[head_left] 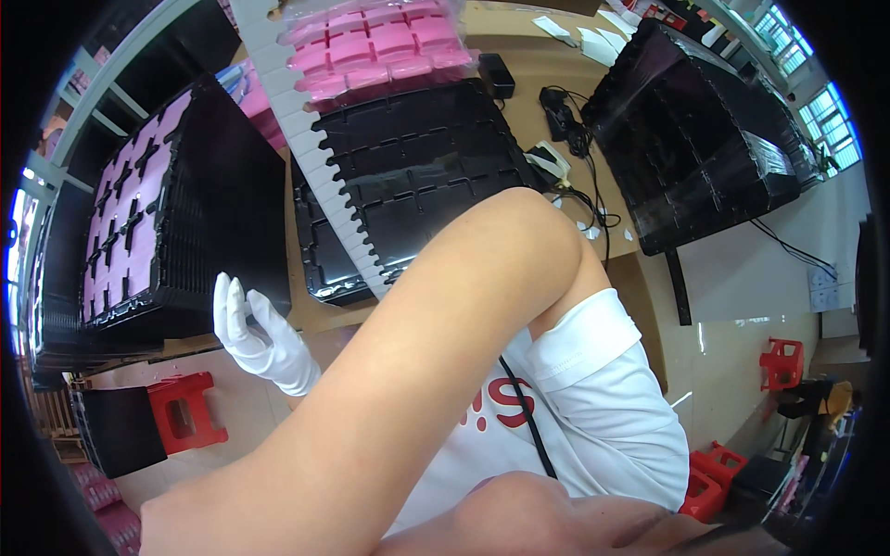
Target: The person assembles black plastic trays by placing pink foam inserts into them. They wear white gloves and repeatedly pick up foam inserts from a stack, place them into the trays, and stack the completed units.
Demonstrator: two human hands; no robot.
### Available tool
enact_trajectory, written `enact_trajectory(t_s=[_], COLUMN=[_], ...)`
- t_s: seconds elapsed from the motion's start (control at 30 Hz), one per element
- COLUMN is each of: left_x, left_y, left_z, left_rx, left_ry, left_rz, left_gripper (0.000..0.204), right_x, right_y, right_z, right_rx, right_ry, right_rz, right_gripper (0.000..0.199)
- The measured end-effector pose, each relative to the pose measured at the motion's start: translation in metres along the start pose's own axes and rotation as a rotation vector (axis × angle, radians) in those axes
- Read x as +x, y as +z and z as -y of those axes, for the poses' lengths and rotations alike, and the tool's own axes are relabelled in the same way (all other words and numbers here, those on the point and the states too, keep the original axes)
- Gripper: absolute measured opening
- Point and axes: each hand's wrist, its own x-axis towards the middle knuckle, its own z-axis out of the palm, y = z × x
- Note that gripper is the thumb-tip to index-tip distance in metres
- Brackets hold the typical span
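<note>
Pale tiled floor (732,347) spreads around a brown table (530,93), with a window (830,125) near two o'clock and a red stool (169,417) at eight. Between nine and ten o'clock stands a stack of black trays (227,185), pink pieces (139,264) in its divided outer face. Another black tray (417,153) lies at twelve, partly under a grey notched strip (311,130); pink goods in clear plastic (389,42) sit toward eleven. More stacked trays (677,139) occupy two o'clock. The gloved left hand (267,341), past eight o'clock near the first stack, has loosely bent, parted fingers holding nothing visible. The bare right forearm (399,361) crosses toward seven; its hand is out of sight, so I cannot tell its grip.
</note>
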Motion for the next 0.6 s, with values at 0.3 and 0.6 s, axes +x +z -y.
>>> enact_trajectory(t_s=[0.3,0.6], left_x=[-0.014,0.000], left_y=[0.017,0.031], left_z=[-0.002,-0.021], left_rx=[-0.396,-0.410], left_ry=[-0.567,-0.569], left_rz=[0.135,1.011], left_gripper=[0.032,0.042], right_x=[-0.050,-0.211], right_y=[0.007,-0.033], right_z=[-0.041,-0.061], right_rx=[-0.481,-0.270], right_ry=[-0.083,0.686], right_rz=[-0.535,-1.388], right_gripper=[0.020,0.014])
